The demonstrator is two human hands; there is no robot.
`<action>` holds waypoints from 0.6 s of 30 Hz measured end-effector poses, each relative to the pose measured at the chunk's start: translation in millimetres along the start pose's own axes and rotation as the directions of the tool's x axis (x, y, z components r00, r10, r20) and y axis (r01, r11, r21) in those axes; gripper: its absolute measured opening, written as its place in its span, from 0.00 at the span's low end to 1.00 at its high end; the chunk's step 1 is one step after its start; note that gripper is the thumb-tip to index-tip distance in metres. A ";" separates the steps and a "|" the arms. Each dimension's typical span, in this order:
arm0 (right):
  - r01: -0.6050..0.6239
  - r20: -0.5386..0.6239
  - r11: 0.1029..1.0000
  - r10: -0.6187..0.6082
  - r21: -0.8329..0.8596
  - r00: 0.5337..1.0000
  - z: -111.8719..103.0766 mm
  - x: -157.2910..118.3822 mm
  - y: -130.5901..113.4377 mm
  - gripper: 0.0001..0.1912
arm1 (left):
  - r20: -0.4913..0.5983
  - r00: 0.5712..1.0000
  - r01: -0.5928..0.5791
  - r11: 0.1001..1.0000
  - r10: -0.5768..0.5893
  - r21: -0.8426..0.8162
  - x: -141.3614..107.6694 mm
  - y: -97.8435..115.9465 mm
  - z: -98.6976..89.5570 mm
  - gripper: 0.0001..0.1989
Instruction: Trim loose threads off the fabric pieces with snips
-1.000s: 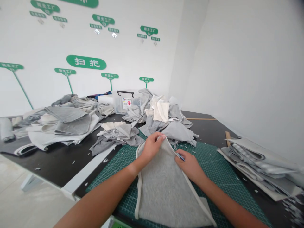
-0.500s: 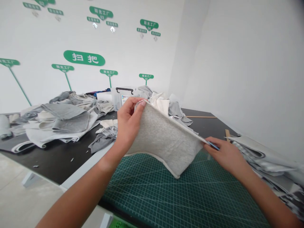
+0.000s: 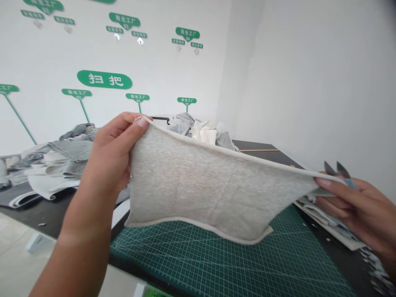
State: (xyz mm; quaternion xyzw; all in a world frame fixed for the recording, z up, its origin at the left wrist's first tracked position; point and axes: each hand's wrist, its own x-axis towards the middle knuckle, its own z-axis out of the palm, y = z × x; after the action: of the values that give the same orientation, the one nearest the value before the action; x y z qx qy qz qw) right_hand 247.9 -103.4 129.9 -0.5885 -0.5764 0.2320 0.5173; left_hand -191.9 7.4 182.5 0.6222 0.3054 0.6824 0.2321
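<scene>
The left hand (image 3: 113, 152) pinches one corner of a grey fleece fabric (image 3: 213, 189) between its fingers, and the right hand (image 3: 349, 210) grips the opposite corner (scissor blades (image 3: 335, 170) poke up past its fingers) above a green cutting mat (image 3: 201, 260).

1. The fabric panel (image 3: 201, 187) is speckled light-grey marl, edged with off-white binding.
2. The snips (image 3: 340, 169) show grey blades and a blue handle.
3. The cutting mat (image 3: 216, 260) is dark green, gridded in pale lines.
4. The worktop (image 3: 256, 144) is black.
5. The wall signs (image 3: 104, 79) are green with white lettering.
</scene>
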 end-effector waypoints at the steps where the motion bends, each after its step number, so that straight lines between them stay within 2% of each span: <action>1: -0.084 0.039 0.990 0.080 0.113 0.996 1.1 -1.4 0.7 0.27 | 0.040 0.999 0.030 0.998 -0.032 0.050 -0.6 -2.2 -5.4 0.12; 3: -0.232 0.140 0.935 0.201 0.267 0.970 6.3 -1.9 6.9 0.29 | 0.125 0.987 0.076 0.982 -0.098 0.173 -2.5 -9.8 -15.5 0.13; 5: -0.309 0.221 0.913 0.255 0.265 0.941 17.0 -0.5 18.7 0.29 | 0.215 0.962 0.096 0.945 -0.169 0.312 -4.7 -22.3 -24.2 0.15; 7: -0.348 0.281 0.910 0.282 0.223 0.917 32.6 1.4 33.8 0.29 | 0.317 0.912 0.092 0.884 -0.259 0.459 -6.7 -40.3 -31.4 0.17; 10: -0.416 0.345 0.896 0.346 0.155 0.873 58.7 4.0 59.1 0.25 | 0.423 0.815 0.036 0.763 -0.396 0.646 -9.4 -75.1 -37.5 0.17; 13: -0.448 0.337 0.893 0.408 0.047 0.848 78.2 7.0 84.8 0.22 | 0.410 0.757 0.003 0.630 -0.509 0.776 -12.9 -112.9 -37.6 0.15; 18: -0.461 0.223 0.886 0.459 -0.046 0.860 92.6 10.6 113.8 0.24 | 0.286 0.715 -0.051 0.360 -0.638 0.932 -21.0 -160.4 -31.1 0.13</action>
State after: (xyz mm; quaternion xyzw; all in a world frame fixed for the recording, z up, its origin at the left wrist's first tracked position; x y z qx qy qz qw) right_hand 219.7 -39.4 0.6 -0.6761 -0.4739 0.4169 0.3802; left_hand -230.4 101.9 53.2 0.7572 0.6396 0.1087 0.0761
